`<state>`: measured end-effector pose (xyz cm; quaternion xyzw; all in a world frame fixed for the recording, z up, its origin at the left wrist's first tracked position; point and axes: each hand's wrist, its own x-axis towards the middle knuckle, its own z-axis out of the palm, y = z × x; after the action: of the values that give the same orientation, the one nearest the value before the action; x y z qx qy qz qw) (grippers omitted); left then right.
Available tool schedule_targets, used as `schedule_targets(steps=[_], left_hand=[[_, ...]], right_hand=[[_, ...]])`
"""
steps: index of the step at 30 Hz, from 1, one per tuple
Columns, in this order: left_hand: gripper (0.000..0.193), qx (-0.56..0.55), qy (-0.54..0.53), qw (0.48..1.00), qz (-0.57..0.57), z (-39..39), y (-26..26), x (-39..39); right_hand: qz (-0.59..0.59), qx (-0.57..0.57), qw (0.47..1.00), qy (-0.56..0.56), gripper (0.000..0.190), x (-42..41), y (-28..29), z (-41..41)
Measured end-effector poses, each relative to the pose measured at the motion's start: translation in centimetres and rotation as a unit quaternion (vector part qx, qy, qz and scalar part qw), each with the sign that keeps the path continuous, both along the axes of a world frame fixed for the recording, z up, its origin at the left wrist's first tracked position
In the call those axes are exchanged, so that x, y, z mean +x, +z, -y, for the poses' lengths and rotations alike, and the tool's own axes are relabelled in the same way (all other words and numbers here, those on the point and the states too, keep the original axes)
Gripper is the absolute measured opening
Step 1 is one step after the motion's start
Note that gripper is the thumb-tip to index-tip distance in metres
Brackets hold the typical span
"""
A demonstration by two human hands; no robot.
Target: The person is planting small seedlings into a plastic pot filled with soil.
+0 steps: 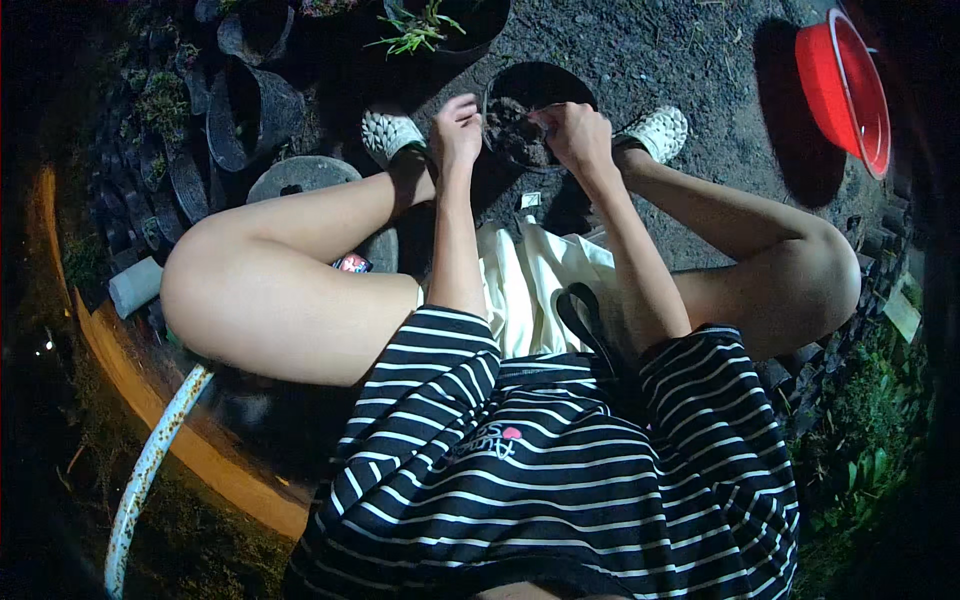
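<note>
A round black pot (551, 81) stands on the ground between my feet, with dark, lumpy soil (516, 124) in it. At the pot's left rim is my left hand (457, 131), raised with loosely curled fingers. Those fingertips are blurred, so I cannot tell whether they hold anything. My right hand (581, 139) reaches over the right side of the pot, its fingers pinched together. A small pale thing (541, 121) shows at its fingertips, too small to name. A little white square packet (530, 199) lies on the ground in front of the pot.
A red plastic basin (825, 86) is at the far right. Beyond the pot, a green leafy plant (424, 30) grows in a dark container. Several black pots (259, 116) line the left, near a round grey slab (304, 176). A rusty pale-blue pipe (154, 465) runs at lower left.
</note>
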<state>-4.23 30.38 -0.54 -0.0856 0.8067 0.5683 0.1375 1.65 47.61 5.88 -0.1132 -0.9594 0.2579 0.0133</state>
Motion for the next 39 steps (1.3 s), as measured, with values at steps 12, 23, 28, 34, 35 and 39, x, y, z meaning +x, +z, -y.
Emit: schedule_targets(steps=[12, 23, 28, 34, 35, 39], left_hand=[[0.023, 0.038, 0.27, 0.929, -0.25, -2.2, 22.5, 0.4], [0.033, 0.049, 0.128, 0.879, -0.456, -3.4, 18.1, 0.2], [0.033, -0.106, 0.018, 0.948, -0.301, -3.5, 7.1, 0.1], [0.021, -0.116, -0.009, 0.991, -0.064, -3.5, 1.7, 0.8], [0.021, -0.108, -0.016, 0.992, -0.064, -4.3, 2.0, 1.0], [0.018, -0.128, -0.021, 0.986, -0.101, -3.1, 2.1, 1.0]], right_hand=[[0.015, -0.032, 0.999, -0.021, 0.01, 0.3, 0.4, -0.1], [-0.028, -0.019, 0.999, -0.03, 0.015, -0.3, 1.4, -1.0], [0.01, -0.016, 0.998, 0.058, 0.019, 0.2, -1.7, -0.9], [0.022, 0.006, 0.998, 0.05, 0.014, 2.3, -0.6, 0.9], [-0.029, -0.017, 0.999, 0.014, 0.013, 3.0, -1.7, 0.4], [-0.051, -0.04, 0.998, -0.01, 0.014, 1.5, 0.5, -0.3]])
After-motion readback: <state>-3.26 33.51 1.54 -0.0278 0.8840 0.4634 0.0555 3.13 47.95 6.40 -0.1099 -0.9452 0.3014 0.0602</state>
